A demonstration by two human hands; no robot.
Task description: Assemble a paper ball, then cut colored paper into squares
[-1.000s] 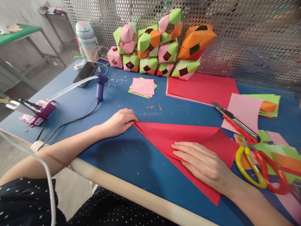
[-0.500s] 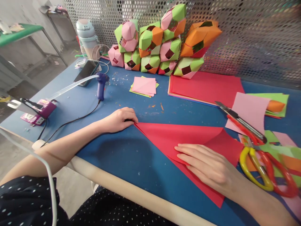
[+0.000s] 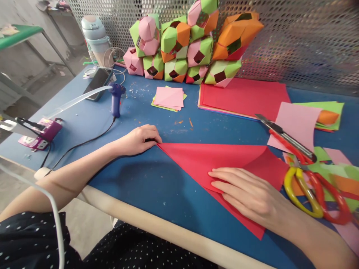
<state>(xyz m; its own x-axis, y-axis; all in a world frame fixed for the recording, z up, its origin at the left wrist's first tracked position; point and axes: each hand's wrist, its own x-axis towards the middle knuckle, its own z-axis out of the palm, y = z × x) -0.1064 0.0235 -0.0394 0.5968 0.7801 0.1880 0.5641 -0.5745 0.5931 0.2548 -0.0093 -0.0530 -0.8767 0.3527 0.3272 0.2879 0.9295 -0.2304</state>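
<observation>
A sheet of red paper [image 3: 196,157], folded over diagonally, lies on the blue table in front of me. The pointed left corner is pinched by my left hand [image 3: 140,140], its fingers curled closed. Flat across the folded flap lies my right hand [image 3: 249,194], fingers stretched out and pressing the paper down near its lower edge. The upper layer bulges a little above that hand. Beside my right wrist are scissors [image 3: 304,194] with yellow and red handles. A utility knife [image 3: 286,140] rests just above the scissors.
Behind stand stacked folded-paper shapes [image 3: 175,46], a pile of red sheets [image 3: 244,98] and small pink squares [image 3: 169,98]. At left are a blue glue gun [image 3: 116,99], a phone [image 3: 98,83], a bottle [image 3: 97,39] and a purple power strip [image 3: 42,134]. Paper scraps [image 3: 343,173] lie right.
The whole view has shifted slightly, so things appear a little higher and further left. Both hands keep the same hold and place on the red paper.
</observation>
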